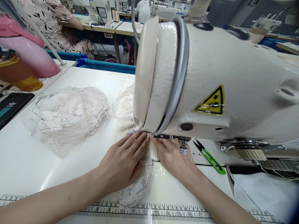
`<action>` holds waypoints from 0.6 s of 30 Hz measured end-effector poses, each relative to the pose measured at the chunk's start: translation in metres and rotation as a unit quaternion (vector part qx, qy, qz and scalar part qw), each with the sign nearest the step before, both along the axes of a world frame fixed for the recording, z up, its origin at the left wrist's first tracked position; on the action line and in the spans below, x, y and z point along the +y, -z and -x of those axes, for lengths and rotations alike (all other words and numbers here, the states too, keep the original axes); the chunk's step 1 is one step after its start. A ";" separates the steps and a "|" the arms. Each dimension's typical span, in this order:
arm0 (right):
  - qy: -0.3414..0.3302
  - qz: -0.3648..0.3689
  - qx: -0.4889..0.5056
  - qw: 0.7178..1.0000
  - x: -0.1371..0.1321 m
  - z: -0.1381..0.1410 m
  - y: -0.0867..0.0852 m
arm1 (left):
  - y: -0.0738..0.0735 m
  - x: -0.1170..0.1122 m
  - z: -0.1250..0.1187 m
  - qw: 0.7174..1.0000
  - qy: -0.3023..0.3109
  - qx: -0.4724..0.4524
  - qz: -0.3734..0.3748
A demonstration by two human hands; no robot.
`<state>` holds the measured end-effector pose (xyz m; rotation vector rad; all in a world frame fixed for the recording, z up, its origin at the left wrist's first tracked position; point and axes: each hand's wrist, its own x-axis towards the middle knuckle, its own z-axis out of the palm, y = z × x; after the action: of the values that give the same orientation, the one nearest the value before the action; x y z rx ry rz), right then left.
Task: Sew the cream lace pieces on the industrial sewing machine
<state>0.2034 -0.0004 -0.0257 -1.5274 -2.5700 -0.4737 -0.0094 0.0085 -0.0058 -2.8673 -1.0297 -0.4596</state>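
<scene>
While the bare left hand (123, 158) lies over the long, curved white lace piece (147, 168), fingers straight and close together, the bare right hand (174, 155) sets its fingertips by the right edge; whether they pinch, I cannot tell. From beneath the cream, rounded sewing-machine head (205, 65), the lace runs lengthwise toward the person on the glossy white surface (28, 161), under the nearer left fingers.
</scene>
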 end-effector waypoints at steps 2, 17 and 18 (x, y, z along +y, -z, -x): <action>0.011 0.008 0.008 1.000 0.000 -0.001 0.003 | 0.000 0.002 0.000 1.000 -0.001 0.003 -0.003; 0.033 0.075 0.100 0.992 0.009 0.002 -0.004 | -0.002 0.007 -0.008 1.000 -0.018 -0.021 0.006; 0.035 0.075 0.107 0.991 0.008 0.003 -0.007 | -0.002 0.007 -0.008 1.000 -0.019 -0.019 0.005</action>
<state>0.2001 0.0081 -0.0182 -1.6204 -2.4416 -0.1173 -0.0011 0.0151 -0.0038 -2.8523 -1.0931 -0.5108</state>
